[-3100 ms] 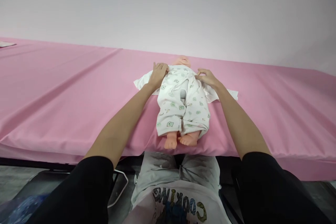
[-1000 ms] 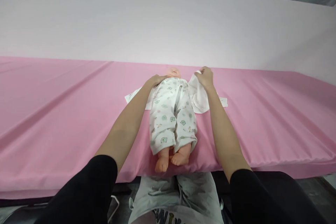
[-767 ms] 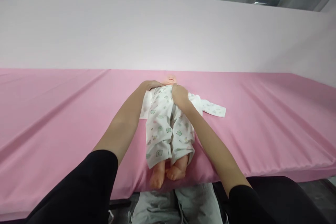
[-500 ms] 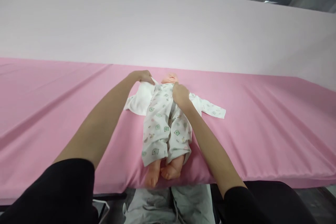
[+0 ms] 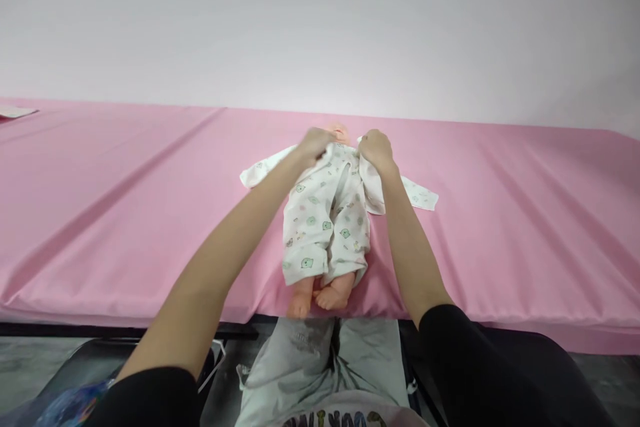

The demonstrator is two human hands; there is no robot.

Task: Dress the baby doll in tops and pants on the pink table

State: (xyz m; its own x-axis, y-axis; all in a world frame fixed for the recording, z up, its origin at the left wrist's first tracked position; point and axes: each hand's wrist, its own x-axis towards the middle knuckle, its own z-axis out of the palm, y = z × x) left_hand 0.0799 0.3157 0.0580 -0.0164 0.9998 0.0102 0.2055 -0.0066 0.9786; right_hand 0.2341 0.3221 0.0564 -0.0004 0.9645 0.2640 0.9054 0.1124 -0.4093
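A baby doll (image 5: pixel 339 134) lies on its back on the pink table cover, its bare feet (image 5: pixel 333 293) towards me at the front edge. White trousers (image 5: pixel 313 213) with a small green print cover its legs and reach up to its chest. Beneath its upper body is a matching white baby shirt (image 5: pixel 423 195), sleeves spread to both sides. My right hand (image 5: pixel 376 148) is closed on the shirt's right front panel, lifted beside the doll's chest. At the doll's upper left chest my left hand (image 5: pixel 317 143), slightly blurred, is closed on the shirt near the collar; its fingertips are partly hidden.
The pink cover (image 5: pixel 125 200) has long creases and stretches to both sides. Behind it stands a white partition (image 5: pixel 310 27). A flat pale item (image 5: pixel 15 112) lies at the far left. Below the table edge are my grey trousers (image 5: pixel 295 360) and dark chairs (image 5: pixel 525 360).
My left hand has let go of the left shirt panel and moved right to the doll's chest. My right hand has moved outward, raising the right panel. The camera has tilted down.
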